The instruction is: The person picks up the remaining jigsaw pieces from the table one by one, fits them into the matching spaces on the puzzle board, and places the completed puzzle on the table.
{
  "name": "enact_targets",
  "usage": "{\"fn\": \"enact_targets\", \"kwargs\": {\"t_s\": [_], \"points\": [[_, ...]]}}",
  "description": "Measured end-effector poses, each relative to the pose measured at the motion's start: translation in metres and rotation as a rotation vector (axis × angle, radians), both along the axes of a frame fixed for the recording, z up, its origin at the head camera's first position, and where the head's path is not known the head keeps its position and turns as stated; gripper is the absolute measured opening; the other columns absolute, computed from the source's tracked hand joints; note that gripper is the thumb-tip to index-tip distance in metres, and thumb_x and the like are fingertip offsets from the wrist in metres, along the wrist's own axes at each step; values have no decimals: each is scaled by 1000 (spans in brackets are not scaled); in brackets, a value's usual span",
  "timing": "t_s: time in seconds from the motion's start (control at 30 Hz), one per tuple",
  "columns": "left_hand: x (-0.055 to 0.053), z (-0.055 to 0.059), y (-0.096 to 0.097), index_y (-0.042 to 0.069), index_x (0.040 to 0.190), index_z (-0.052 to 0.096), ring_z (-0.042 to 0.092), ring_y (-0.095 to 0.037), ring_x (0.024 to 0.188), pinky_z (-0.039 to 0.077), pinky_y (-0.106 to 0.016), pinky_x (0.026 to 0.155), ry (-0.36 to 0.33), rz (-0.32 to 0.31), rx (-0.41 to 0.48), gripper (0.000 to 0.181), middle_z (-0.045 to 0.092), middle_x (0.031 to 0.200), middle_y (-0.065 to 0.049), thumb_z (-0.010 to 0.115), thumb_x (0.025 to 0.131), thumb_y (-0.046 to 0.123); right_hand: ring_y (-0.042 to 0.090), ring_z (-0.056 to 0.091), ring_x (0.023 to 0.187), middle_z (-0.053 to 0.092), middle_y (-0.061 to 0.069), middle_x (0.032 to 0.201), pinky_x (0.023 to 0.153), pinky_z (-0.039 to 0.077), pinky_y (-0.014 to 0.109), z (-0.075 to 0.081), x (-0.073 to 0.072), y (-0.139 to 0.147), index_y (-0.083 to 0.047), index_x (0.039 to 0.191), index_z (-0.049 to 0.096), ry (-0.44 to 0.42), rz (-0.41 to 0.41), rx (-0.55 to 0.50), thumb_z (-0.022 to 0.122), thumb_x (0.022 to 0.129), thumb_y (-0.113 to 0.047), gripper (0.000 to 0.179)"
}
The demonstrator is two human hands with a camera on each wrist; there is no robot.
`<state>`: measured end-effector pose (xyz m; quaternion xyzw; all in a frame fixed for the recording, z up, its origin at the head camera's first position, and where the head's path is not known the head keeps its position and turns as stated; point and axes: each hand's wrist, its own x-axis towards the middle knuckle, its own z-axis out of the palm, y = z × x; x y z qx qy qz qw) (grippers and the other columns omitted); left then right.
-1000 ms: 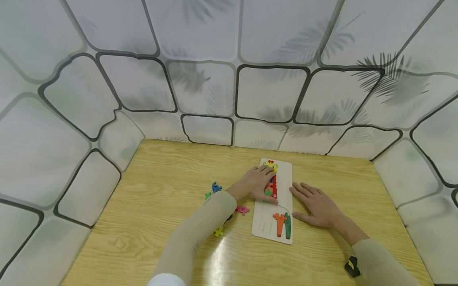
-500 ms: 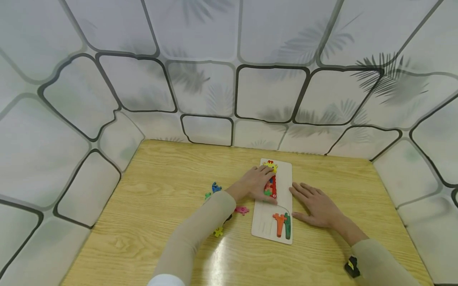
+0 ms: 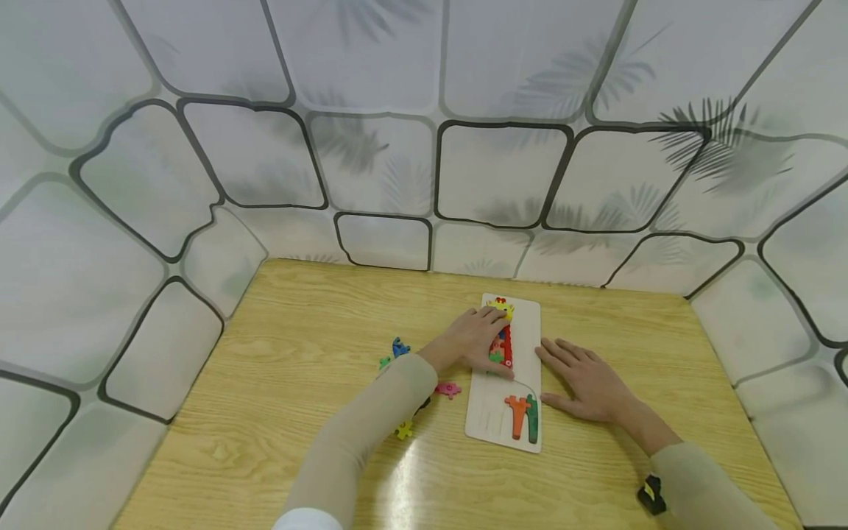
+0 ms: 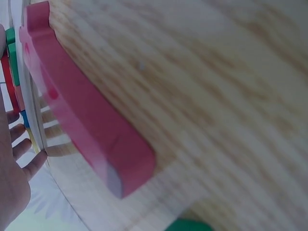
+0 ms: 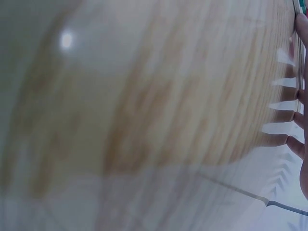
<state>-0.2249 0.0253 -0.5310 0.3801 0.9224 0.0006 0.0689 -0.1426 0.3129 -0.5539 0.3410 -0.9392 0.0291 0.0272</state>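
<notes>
Booth-like table spot, closed in close at hand; home, lab or office, cannot tell. Tabletop [image 3: 298, 316] in yellowish wood grain, glossy, a streak of glare [image 3: 403, 471] toward the near side. Pale wall covering [image 3: 371, 59] stands behind and along both sides, patterned with grey and black rounded outlines, plus shadowy palm fronds [image 3: 705, 143].

In the head view, the table [image 3: 298, 309] spreads across the lower half, the wall [image 3: 374, 162] behind it. Right of centre lies the board [image 3: 526, 331], the left hand [image 3: 472, 340] over its upper left part, the right hand [image 3: 592, 384] at its right edge. Two leg pieces [image 3: 518, 419] lie side by side at its lower right. Loose pieces [image 3: 450, 390] lie left of the board, around the left sleeve [image 3: 371, 416].
</notes>
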Motion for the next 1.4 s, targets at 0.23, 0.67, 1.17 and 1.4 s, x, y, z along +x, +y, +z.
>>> {"fn": "enact_targets", "kwargs": {"t_s": [0.23, 0.67, 1.17, 1.4], "points": [[1, 1, 0, 20, 166, 32, 34, -21, 159, 39, -43, 126, -9, 5, 3, 116, 32, 173, -1, 51, 80, 96, 42, 44, 152, 41, 13, 169, 115, 45, 64, 0, 0, -1, -14, 164, 39, -12, -4, 14, 64, 97, -61, 85], [1, -1, 1, 19, 165, 33, 32, -23, 160, 36, -46, 128, -19, 15, 18, 118, 34, 172, -2, 51, 79, 97, 42, 44, 152, 41, 13, 169, 115, 44, 63, -2, 0, 0, -14, 163, 40, 2, -2, 0, 65, 97, -60, 85], [3, 1, -1, 19, 166, 31, 30, -23, 162, 36, -47, 129, -41, 16, 30, 117, 30, 174, -2, 52, 80, 95, 42, 45, 152, 42, 13, 169, 115, 45, 63, -2, 0, -1, -13, 163, 41, 1, -5, 7, 65, 97, -61, 85], [2, 0, -1, 19, 166, 31, 30, -23, 162, 36, -46, 129, -34, 16, 17, 117, 29, 175, -2, 50, 80, 96, 43, 45, 151, 42, 14, 168, 115, 45, 63, 1, 0, -1, -12, 162, 42, 0, 0, 14, 65, 97, -61, 85]]}}
